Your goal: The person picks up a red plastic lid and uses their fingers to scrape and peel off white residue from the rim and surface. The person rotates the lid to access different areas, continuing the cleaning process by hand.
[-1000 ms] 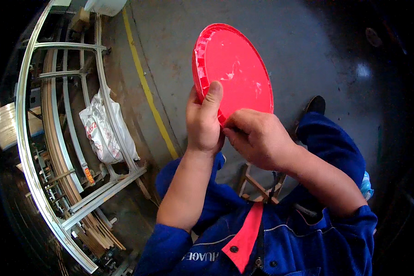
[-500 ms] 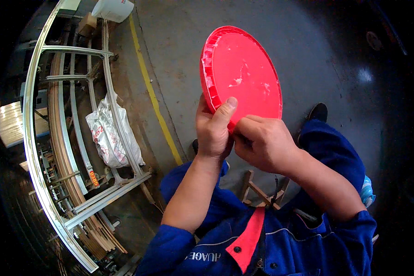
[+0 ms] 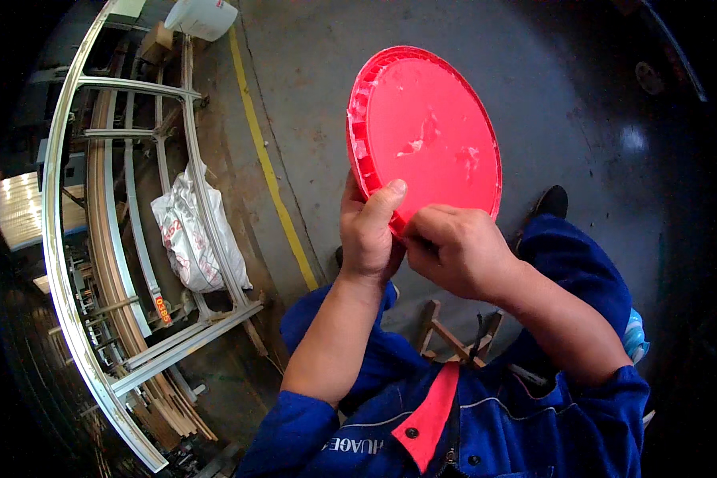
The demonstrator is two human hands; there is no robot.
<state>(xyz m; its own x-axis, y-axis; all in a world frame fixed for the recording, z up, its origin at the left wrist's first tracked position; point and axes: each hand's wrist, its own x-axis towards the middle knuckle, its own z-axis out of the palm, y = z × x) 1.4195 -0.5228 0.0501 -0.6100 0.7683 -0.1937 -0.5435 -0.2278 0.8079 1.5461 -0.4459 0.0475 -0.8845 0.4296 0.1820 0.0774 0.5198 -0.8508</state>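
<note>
A round red plastic lid (image 3: 434, 139), with a ribbed rim and white smears on its face, is held tilted up in front of me. My left hand (image 3: 368, 227) grips its lower left edge, thumb over the rim and the other fingers partly hidden behind. My right hand (image 3: 454, 243) has bent fingers pinched at the bottom of the rim, just beside the left thumb; its fingertips are partly hidden.
Along the left stands a metal frame rack (image 3: 127, 84) with long strips, a white sack (image 3: 187, 231) and a white bucket (image 3: 203, 17). A yellow line (image 3: 267, 171) runs along the grey floor. A small wooden stand (image 3: 446, 338) is between my legs.
The lid and both hands have shifted slightly down and to the right in the picture. The surroundings have shifted too as the camera moved. Both hands keep hold of the rim.
</note>
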